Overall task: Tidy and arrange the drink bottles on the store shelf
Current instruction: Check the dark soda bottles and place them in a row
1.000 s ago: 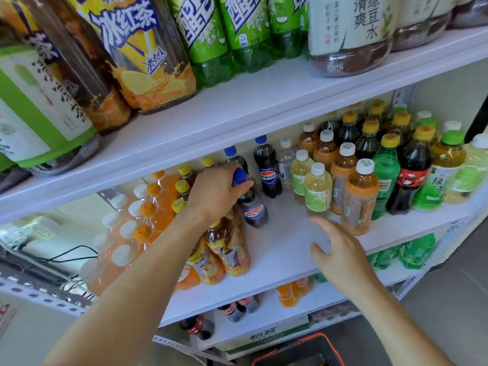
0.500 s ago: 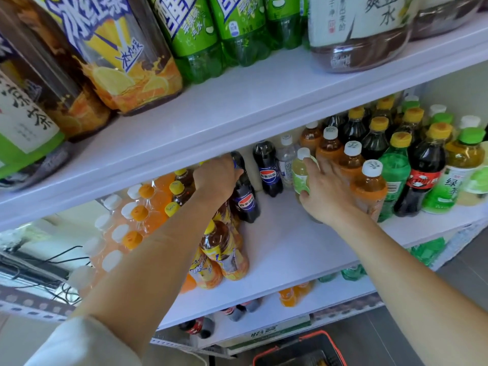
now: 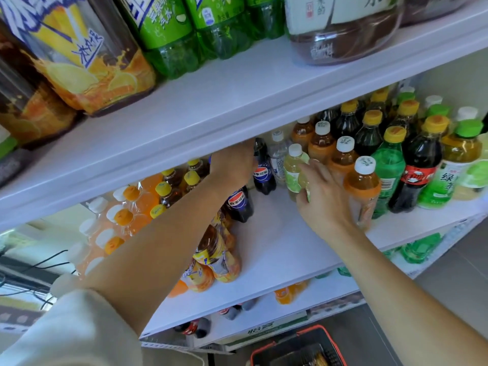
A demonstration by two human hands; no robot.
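Both hands at the middle shelf [image 3: 277,247]: right hand [image 3: 324,196] wraps the pale green drink bottle [image 3: 294,170], likely to line it up; left hand [image 3: 232,165] reaches the rear Pepsi bottle [image 3: 262,173], grip hidden, can't tell.

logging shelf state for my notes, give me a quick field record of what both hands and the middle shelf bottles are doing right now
middle shelf: white, bottles on both sides
left hand: curled over the top of the front pepsi bottle, cap hidden
right hand: fingers round the pale green bottle, white cap showing
second pepsi bottle: upright, further back
amber tea bottles: upright in rows, right side
orange soda bottles: packed, left side
red basket: on the floor below
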